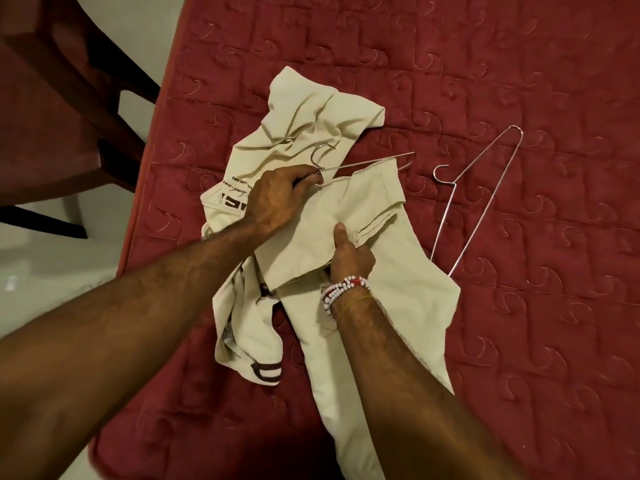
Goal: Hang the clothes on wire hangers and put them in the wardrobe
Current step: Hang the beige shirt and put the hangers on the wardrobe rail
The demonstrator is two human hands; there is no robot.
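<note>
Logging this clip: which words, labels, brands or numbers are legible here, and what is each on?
Nothing can be quoted with certainty.
Small print on the cream garment: upside down, blurred.
Large dark letters beside it: partly covered by the left hand.
Dark print on the lower fold: fragment only.
Sewn-in tag: too small.
Held hanger, loose hanger, bedcover: none.

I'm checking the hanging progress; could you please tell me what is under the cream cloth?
The wire hanger gripped by the left hand runs under the cream cloth; only its hook and one arm show. The rest is covered, as is the red mattress below.
</note>
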